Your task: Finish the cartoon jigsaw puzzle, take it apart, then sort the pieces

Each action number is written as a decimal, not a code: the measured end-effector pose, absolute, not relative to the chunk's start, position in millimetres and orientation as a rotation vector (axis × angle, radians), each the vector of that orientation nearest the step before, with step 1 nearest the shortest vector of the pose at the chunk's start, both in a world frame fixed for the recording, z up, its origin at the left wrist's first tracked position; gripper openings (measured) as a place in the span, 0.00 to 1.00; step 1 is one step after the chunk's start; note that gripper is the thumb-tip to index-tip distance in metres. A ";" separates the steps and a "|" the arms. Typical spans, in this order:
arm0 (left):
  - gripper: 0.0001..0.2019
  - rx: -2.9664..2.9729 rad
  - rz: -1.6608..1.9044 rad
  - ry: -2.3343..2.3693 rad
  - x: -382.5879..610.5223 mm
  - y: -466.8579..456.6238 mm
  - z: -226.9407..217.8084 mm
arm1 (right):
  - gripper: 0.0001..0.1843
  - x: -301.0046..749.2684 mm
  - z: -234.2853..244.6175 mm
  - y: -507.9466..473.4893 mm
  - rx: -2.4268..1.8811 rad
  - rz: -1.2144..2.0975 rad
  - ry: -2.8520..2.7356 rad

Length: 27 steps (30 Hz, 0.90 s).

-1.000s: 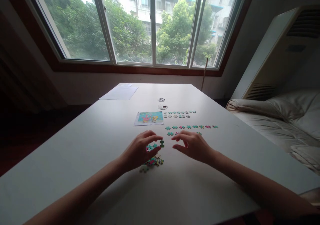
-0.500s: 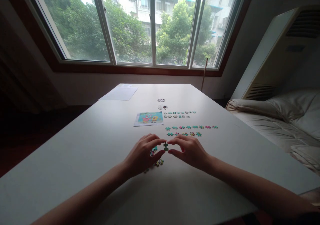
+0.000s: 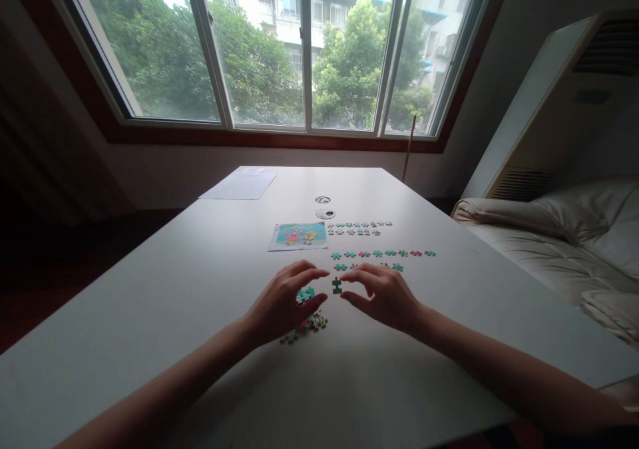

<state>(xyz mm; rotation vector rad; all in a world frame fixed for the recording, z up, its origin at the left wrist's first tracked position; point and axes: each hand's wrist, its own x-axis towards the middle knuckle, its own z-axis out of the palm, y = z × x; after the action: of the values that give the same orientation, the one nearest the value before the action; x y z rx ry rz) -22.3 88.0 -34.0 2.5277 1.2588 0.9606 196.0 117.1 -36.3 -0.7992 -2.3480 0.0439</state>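
Observation:
A dark green jigsaw piece (image 3: 337,286) is held upright by its right edge, between the thumb and fingers of my right hand (image 3: 382,296). My left hand (image 3: 287,297) is just left of it, thumb and fingers apart, with nothing between them. Under and beside my left hand lies a loose pile of jigsaw pieces (image 3: 315,321), partly hidden by that hand. Beyond my right hand, rows of jigsaw pieces (image 3: 377,253) are laid out on the white table (image 3: 150,289); the nearest row is partly covered by my fingers.
A cartoon picture sheet (image 3: 298,236) lies left of the farther rows. Two round black-and-white discs (image 3: 325,214) sit behind it. White paper (image 3: 239,185) rests at the table's far left corner. A pale sofa (image 3: 544,236) stands along the right side.
My left fingers have let go of the green jigsaw piece and opened. My right hand has moved it slightly right and away from me.

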 end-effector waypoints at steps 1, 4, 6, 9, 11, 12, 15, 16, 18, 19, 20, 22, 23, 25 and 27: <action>0.14 2.519 0.964 1.277 -27.6 91.0 -33.9 | 0.12 199.0 -35.0 119.6 -0.812 0.033 -2.330; 0.10 2.519 0.915 1.327 -47.8 102.1 -35.0 | 0.13 211.4 -30.6 129.5 -0.869 0.008 -2.251; 0.09 2.513 0.838 1.340 -60.2 108.6 -37.2 | 0.14 220.4 -28.2 136.6 -0.913 -0.006 -2.200; 0.10 2.524 0.754 1.338 -69.9 113.3 -41.8 | 0.14 229.9 -27.3 144.8 -0.954 -0.031 -2.157; 0.10 2.537 0.720 1.357 -70.2 113.4 -44.5 | 0.14 232.4 -27.9 147.3 -0.963 -0.049 -2.155; 0.10 2.543 0.712 1.375 -69.4 113.0 -45.5 | 0.14 232.8 -28.3 147.8 -0.964 -0.055 -2.161; 0.11 2.567 0.700 1.416 -66.6 112.4 -47.2 | 0.14 232.0 -28.8 147.1 -0.966 -0.067 -2.175; 0.11 2.576 0.698 1.426 -66.5 112.6 -47.4 | 0.14 231.6 -28.5 146.6 -0.965 -0.069 -2.173; 0.12 2.590 0.695 1.453 -67.8 113.8 -48.0 | 0.14 230.9 -27.6 145.7 -0.957 -0.072 -2.161; 0.12 2.592 0.699 1.475 -69.1 114.7 -48.5 | 0.14 230.7 -27.0 145.5 -0.951 -0.074 -2.155; 0.12 2.590 0.702 1.500 -70.8 115.7 -49.0 | 0.14 230.6 -26.4 145.3 -0.946 -0.074 -2.152; 0.12 2.580 0.708 1.552 -74.6 117.5 -50.4 | 0.14 230.3 -25.4 145.2 -0.941 -0.069 -2.148; 0.12 2.575 0.712 1.575 -76.4 118.1 -51.1 | 0.14 230.1 -25.1 145.2 -0.940 -0.063 -2.145; 0.11 2.570 0.718 1.615 -79.3 118.5 -51.8 | 0.14 229.5 -24.8 144.6 -0.936 -0.049 -2.138; 0.10 2.568 0.717 1.649 -80.9 117.9 -51.2 | 0.14 228.5 -24.8 143.6 -0.928 -0.037 -2.130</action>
<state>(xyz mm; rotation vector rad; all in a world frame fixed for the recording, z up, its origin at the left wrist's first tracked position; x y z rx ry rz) -80.9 117.9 -51.2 2.5679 1.6487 0.7171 228.5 143.6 -24.8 -0.9278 -2.1299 -0.0371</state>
